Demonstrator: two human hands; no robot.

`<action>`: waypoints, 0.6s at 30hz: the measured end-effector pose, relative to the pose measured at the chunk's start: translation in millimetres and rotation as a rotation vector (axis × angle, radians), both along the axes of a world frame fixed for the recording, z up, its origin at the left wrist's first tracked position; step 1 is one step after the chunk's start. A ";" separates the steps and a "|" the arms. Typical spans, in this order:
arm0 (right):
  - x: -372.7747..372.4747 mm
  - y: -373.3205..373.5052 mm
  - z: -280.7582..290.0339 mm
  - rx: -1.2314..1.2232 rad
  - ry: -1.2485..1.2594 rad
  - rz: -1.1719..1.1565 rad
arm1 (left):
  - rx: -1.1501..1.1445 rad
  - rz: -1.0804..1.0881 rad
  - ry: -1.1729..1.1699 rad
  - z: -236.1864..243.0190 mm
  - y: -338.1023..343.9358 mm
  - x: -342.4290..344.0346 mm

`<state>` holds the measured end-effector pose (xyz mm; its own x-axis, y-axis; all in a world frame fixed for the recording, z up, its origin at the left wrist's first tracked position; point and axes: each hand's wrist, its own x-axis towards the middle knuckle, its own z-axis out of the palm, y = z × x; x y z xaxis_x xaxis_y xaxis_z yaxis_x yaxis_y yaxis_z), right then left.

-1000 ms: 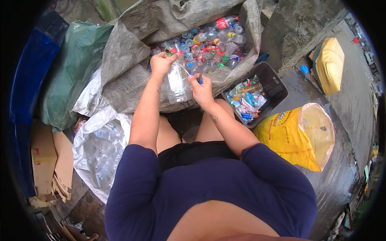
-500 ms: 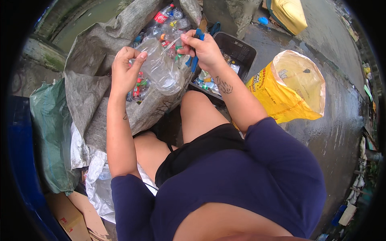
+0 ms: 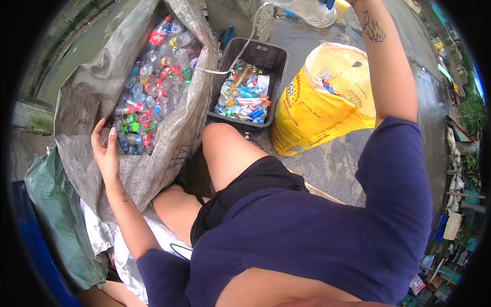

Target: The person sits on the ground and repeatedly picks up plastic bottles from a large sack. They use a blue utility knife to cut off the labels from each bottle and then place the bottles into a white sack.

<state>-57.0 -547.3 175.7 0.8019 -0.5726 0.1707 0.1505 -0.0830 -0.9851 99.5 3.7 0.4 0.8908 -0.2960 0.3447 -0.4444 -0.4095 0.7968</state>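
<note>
1. Sack of grey woven cloth [image 3: 82, 112], the biggest thing here, gapes on the left with a heap of bottles [image 3: 148, 89] inside; its rim looks limp and would likely fold under pressure
2. Yellow sack [image 3: 317, 123], on the right, leans with its pale mouth up, and the raised right forearm [image 3: 388, 66] passes beside it
3. Dark crate [image 3: 276, 56], far and near the middle, holds colourful scraps [image 3: 245, 102] and stands in the way between the bottle and the bent knee [image 3: 225, 138]
4. Clear bottle [image 3: 317, 15], at the far edge right of centre, is partly out of my sight; I'd judge it light, thin-walled and springy, apt to dent before breaking and slick if wet, best held at neck or base rather than mid-wall
5. Left hand [image 3: 106, 151], by the grey sack's left side, has fingers spread apart with nothing between them; whether it touches the cloth I can't tell
6. Right hand [image 3: 353, 2] shows only a sliver near the bottle; its fingers are hidden, so I can't tell what they clamp
7. Thin white strip [image 3: 212, 71] trails from near the bottle across the crate to the grey sack's rim, and could snag
8. Blue piece [image 3: 328, 3] by the bottle is too cut off to name
</note>
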 end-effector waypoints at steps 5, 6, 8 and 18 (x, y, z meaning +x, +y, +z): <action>42.2 -53.2 -86.3 0.248 0.144 -0.031 | 0.146 0.255 0.089 -37.9 126.4 -31.6; 49.2 -53.4 -98.3 0.219 0.185 -0.014 | 0.107 0.291 0.116 -44.1 154.4 -45.8; 51.9 -29.4 -105.7 0.216 0.222 -0.127 | 0.135 0.405 0.158 -50.5 211.1 -77.5; 72.3 14.9 -84.1 -0.043 0.262 -0.051 | 0.026 0.820 0.302 -76.4 336.3 -210.5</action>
<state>15.3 -532.4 91.6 0.7919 -0.6104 -0.0141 -0.1151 -0.1265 -0.9853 -111.0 340.0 -76.1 0.8786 0.4736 0.0616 0.2269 -0.5274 0.8188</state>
